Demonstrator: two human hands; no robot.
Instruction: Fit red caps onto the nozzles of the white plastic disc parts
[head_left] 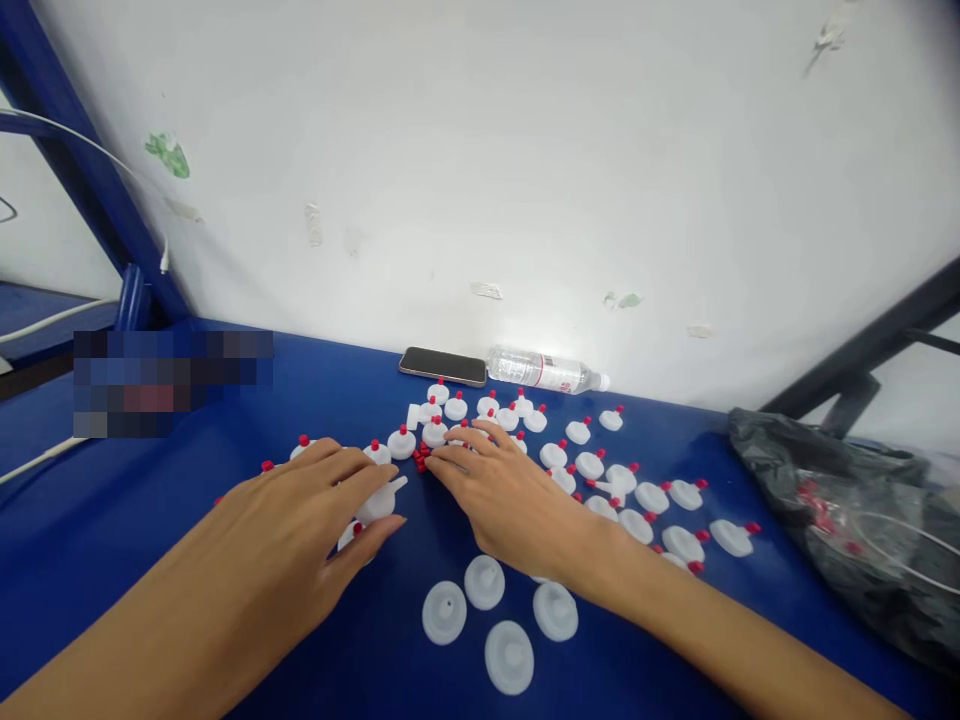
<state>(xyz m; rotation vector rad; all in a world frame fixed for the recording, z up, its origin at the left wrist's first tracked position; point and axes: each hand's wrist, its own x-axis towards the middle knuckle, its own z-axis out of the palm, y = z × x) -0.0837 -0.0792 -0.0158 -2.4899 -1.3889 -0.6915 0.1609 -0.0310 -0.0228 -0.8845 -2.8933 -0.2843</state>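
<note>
My left hand [307,520] pinches a white nozzle cap [381,500] between thumb and fingers; its bare spout points to the right. My right hand [510,490] reaches across the table with its fingers stretched out. Its fingertips are at a small heap of red tip caps [421,458]; whether one is between them I cannot tell. White nozzle caps with red tips [555,455] lie around and beyond both hands, some partly hidden by them. Closer to me, several white nozzle caps without red tips [509,657] rest on the blue table [360,660].
A phone [442,366] and a clear plastic bottle [544,370] lie along the white wall [495,180]. On the right is a black plastic bag [795,470] with red pieces in clear plastic. A blue metal post [112,170] stands at the left.
</note>
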